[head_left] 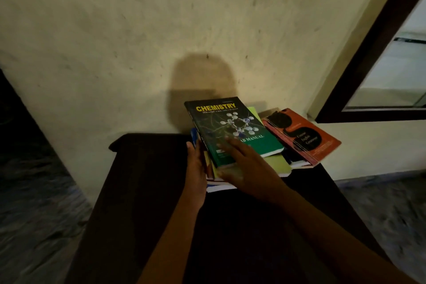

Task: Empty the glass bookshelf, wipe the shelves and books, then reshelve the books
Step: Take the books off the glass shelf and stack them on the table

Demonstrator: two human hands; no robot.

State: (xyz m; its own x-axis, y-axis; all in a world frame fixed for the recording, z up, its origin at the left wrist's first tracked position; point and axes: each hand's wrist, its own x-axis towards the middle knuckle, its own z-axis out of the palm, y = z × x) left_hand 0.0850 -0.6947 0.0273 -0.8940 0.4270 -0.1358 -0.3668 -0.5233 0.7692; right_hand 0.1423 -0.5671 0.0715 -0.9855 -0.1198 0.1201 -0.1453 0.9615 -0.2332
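A green Chemistry lab manual lies on top of a stack of books at the far end of a dark table. My left hand presses flat against the left side of the stack, thumb up. My right hand lies palm down on the manual's near corner, fingers spread. To the right, an orange English grammar book tops a second pile. A yellow-green book sticks out under the manual. The glass bookshelf is out of view.
A stained cream wall rises right behind the table. A dark-framed opening is at the upper right above a white ledge. Grey floor lies on both sides of the table.
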